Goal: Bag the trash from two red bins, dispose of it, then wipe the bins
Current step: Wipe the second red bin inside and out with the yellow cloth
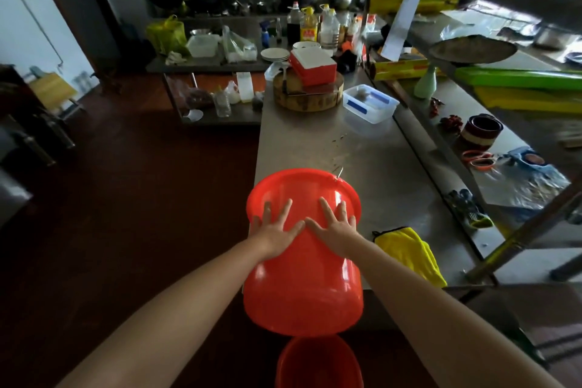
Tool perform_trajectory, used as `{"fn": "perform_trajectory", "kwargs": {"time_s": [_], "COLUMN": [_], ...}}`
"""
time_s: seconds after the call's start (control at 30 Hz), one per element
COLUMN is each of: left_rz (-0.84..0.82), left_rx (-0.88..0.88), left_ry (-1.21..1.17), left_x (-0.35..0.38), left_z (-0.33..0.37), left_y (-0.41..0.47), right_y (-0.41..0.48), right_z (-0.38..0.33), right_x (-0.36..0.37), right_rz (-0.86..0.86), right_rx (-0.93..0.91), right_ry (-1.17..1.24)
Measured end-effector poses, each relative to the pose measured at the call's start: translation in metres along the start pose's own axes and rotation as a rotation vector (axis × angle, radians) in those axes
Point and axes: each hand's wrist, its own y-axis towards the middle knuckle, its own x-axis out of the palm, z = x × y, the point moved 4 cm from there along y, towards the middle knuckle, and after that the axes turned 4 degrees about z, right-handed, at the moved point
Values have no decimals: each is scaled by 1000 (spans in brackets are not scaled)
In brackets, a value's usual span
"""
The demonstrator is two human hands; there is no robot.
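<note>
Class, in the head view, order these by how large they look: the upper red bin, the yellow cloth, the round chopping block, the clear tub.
Largest: upper red bin, though it is nearest the camera.
Next: yellow cloth and round chopping block, too alike to rank.
Smallest: clear tub.

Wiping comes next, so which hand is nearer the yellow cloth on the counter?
Right. The right hand rests on the red bin, on the side toward the yellow cloth; the left hand lies beside it, farther from the cloth.

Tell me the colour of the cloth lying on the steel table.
Yellow cloth, seen in the head view.
</note>
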Motion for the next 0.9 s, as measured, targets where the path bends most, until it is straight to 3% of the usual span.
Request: {"fn": "perform_trajectory", "kwargs": {"time_s": [0.17,0.27,0.4,0.57,0.73,0.8,0.9], "left_rz": [150,264,180,122,90,102,88], "left_rx": [162,261,319,366,388,403,430], "left_ry": [305,381,383,373,375,372,344], "left_x": [0,-13,-31,-43,-31,-31,-32], "left_z": [-15,-12,4,29,30,28,26], "left_y": [3,8,26,44,50,51,50], "right_y": [-6,-6,-4,8,49,62,80], "right_z": [8,13,14,21,14,11,14], "right_x": [-1,-2,-13,-47,-63,-69,-76], "right_rz": [210,220,267,593,388,404,481], "right_rx": [-121,-126,-160,-1,143,147,292], "right_ry": [-164,-199,-216,39,367,497,669]}}
